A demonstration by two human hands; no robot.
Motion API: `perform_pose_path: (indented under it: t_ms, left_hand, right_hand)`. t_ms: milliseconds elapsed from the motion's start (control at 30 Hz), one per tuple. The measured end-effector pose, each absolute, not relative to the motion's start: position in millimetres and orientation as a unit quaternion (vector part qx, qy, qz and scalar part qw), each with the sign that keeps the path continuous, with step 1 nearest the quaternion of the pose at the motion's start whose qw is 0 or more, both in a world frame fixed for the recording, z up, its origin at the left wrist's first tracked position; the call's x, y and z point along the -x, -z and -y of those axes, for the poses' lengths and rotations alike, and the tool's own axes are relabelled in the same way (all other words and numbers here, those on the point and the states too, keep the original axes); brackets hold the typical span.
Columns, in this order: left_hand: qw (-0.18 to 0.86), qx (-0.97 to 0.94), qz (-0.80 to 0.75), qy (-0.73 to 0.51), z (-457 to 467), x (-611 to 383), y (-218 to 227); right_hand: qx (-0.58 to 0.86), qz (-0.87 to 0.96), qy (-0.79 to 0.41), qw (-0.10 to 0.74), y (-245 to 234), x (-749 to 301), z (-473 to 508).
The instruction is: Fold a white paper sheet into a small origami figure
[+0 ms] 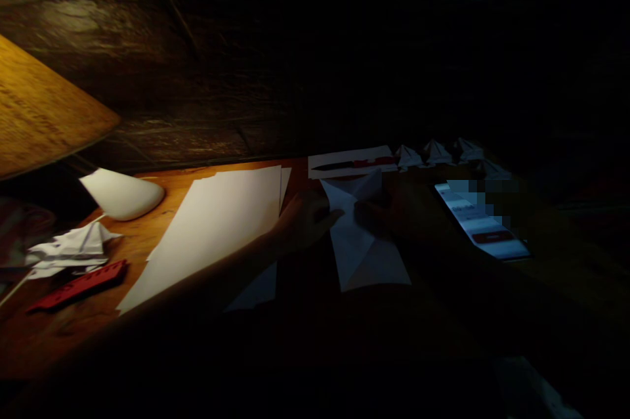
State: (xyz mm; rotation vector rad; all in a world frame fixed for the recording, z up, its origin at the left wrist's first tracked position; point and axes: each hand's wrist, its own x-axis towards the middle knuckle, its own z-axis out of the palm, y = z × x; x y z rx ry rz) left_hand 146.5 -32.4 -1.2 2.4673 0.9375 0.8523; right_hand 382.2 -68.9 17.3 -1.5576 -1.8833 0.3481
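A creased sheet of white paper (355,245) is in front of me, with diagonal fold lines and its far corners lifted. My left hand (306,217) grips its left edge, the thumb lying on top of the sheet. On the opposite edge, my right hand (381,214) is closed on the paper, mostly lost in shadow. Just beyond the sheet lies a knife (374,161) with a red handle and dark blade, resting on a flat piece of paper (319,174). A stack of white sheets (231,209) lies left of my hands, partly under my left forearm.
Several folded paper shapes (438,153) stand in a row at the back right. A lit phone (467,215) lies to the right. On the left are a lamp shade (44,110), a smooth white object (128,194), crumpled paper (73,248) and a red strip-shaped object (81,284).
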Motion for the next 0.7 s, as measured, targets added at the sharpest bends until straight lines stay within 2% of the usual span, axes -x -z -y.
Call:
perform_pose_path:
  t_ms: [233,567,700]
  left_hand:
    - [0.145,-0.881,-0.337,-0.298,29,-144,6]
    - [0.122,-0.891,-0.345,-0.267,30,-143,9]
    - [0.115,-0.892,-0.354,-0.258,32,-144,9]
  right_hand:
    - [0.601,0.734,-0.13,0.287,-35,-377,77]
    - [0.583,0.738,-0.161,0.298,-36,-376,77]
    - [0.607,0.739,-0.145,0.254,-45,-373,79]
